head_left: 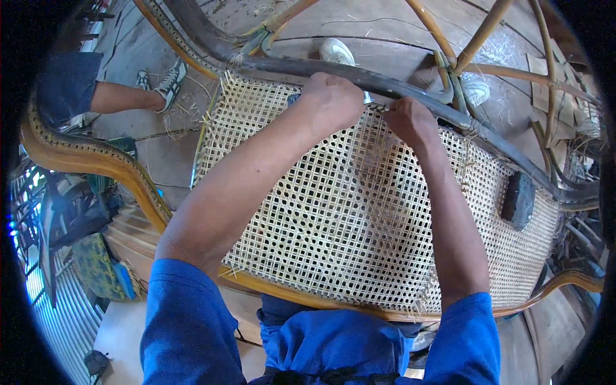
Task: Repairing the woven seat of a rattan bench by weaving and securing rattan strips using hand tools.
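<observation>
Dusty floor (359, 25) with loose fibres lies under a chair frame (410, 90). Both hands, left (330, 99) and right (410, 119), close tightly on the far edge of the cane webbing (333, 218), the left around a small tool. Webbing looks light, springy, brittle; best gripped at its edge.

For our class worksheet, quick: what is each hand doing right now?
Left hand: closed around a small tool.
Right hand: closed, pinching at the cane webbing edge.
</observation>
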